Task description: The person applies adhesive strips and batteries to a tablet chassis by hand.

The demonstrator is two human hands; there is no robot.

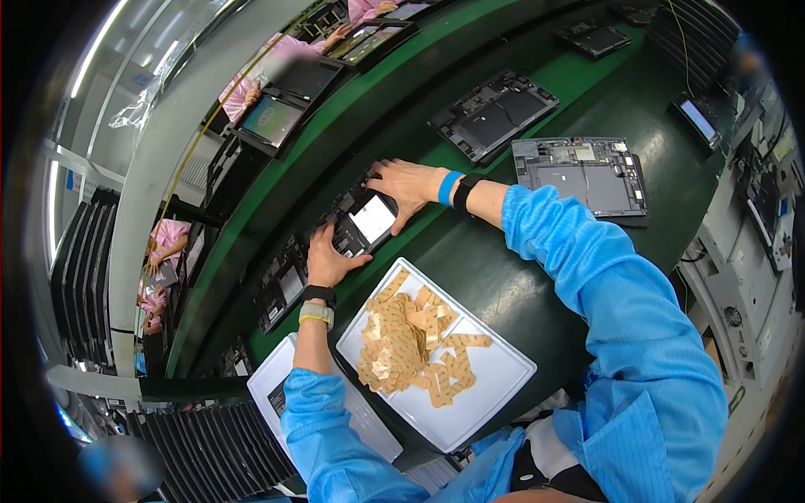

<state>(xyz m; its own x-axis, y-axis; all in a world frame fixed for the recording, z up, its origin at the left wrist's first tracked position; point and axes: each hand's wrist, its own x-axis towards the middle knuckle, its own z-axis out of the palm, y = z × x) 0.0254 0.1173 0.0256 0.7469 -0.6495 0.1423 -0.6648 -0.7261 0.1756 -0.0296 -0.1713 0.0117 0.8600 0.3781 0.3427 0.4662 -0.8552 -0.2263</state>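
Note:
An opened tablet point(345, 238) with bare inner parts lies on the green line in front of me, a white rectangle point(373, 218) on its surface. My left hand point(329, 256) grips its near left end, thumb stretched along the close edge. At the other end my right hand point(408, 191) clasps it, fingers over the far corner and thumb on the near side. The undersides of my fingers are hidden. Just below the tablet sits a white tray point(503, 369) heaped with tan paper-backed pieces point(394, 344).
More opened tablets lie on the line and bench: one point(281, 285) left, one point(495, 113) beyond my right arm, another point(587, 176) beside it. A second white tray point(369, 427) is under my left forearm. Black racks point(210, 444) stand lower left. People in pink work across the line.

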